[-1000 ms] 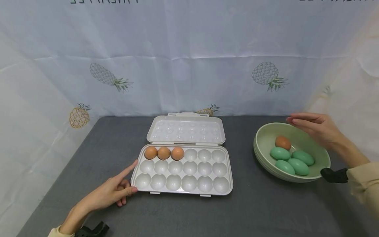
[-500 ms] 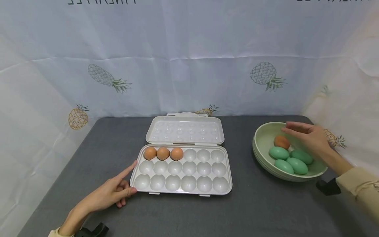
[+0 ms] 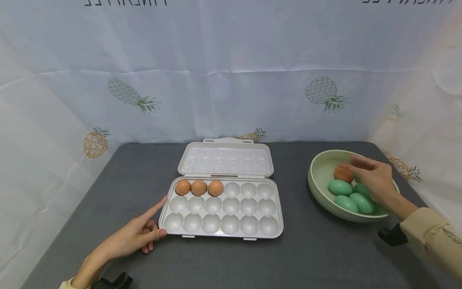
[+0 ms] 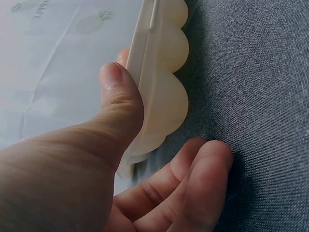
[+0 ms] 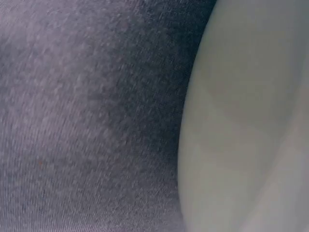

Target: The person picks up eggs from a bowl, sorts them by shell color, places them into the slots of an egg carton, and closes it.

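A pale blue-white cloth printed with pineapples (image 3: 180, 100) hangs behind a desk (image 3: 306, 257) with a dark grey, fabric-like top. On the desk, near the middle, lies a white plastic egg tray with three rows of six round hollows (image 3: 231, 205), its hinged lid (image 3: 226, 157) folded open towards the cloth. To its right, well apart, stands a round pale green bowl (image 3: 319, 166).

The person's left hand (image 3: 137, 233) is at the tray's left side: the index finger extends to the side edge, the thumb touches the near corner, and the other fingers are bent below. The right hand (image 3: 377, 178) reaches over the bowl with its fingertips at a single brown egg (image 3: 341, 176); whether they have hold of it cannot be told.

That egg lies in the bowl beside four green eggs (image 3: 340, 187), one partly hidden. Three more brown eggs (image 3: 199, 187) fill the left hollows of the tray's back row.
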`<state>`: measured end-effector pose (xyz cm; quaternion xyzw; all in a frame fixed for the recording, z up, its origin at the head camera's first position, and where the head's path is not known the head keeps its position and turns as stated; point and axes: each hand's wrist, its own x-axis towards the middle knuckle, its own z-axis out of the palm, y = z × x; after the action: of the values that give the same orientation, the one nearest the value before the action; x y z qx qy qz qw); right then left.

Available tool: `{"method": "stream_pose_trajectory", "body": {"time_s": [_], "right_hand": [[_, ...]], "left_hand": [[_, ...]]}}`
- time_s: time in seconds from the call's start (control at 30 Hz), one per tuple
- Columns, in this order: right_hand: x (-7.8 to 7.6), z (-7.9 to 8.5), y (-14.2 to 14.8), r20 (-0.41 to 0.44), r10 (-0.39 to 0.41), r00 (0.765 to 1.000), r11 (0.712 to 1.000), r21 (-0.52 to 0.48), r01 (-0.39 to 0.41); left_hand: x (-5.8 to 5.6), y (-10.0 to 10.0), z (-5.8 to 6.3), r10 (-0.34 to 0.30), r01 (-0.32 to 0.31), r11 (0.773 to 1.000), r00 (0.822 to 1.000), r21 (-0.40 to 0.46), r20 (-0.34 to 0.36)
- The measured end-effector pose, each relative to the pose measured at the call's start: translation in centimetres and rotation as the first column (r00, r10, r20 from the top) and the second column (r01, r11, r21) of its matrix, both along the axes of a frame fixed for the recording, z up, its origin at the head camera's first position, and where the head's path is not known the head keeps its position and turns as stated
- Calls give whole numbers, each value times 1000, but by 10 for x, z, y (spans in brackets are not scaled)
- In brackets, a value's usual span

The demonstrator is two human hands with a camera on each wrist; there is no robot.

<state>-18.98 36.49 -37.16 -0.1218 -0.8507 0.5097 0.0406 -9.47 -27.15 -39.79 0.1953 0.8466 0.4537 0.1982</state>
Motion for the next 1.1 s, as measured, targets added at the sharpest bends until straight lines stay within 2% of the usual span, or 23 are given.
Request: {"method": "stream_pose_trajectory", "body": {"time_s": [0.27, 0.43, 0.53, 0.63, 0.73, 0.9, 1.1], "right_hand": [[-4, 0, -9, 89, -63, 994, 995, 87, 55], [-7, 0, -17, 130, -93, 987, 993, 81, 83], [-9, -1, -19, 135, -65, 989, 997, 56, 58], [-9, -3, -19, 116, 13, 993, 999, 46, -18], [-9, -4, -16, 87, 120, 989, 987, 96, -129], [-12, -5, -10, 62, 291, 955, 932, 206, -297], [-18, -5, -4, 64, 417, 907, 871, 256, -419]], "left_hand": [[1, -1, -1, -2, 2, 1000, 1000, -1, -12], [1, -1, -1, -5, 5, 1000, 1000, 1, -25], [1, -1, -2, -3, 3, 1000, 1000, -4, -24], [1, -1, -2, -2, 2, 1000, 1000, -10, -24], [1, -1, -1, -3, 2, 1000, 1000, -14, -29], [1, -1, -1, 4, -5, 1000, 1000, -17, -19], [0, 0, -1, 14, -14, 1000, 1000, -23, 1]]}}
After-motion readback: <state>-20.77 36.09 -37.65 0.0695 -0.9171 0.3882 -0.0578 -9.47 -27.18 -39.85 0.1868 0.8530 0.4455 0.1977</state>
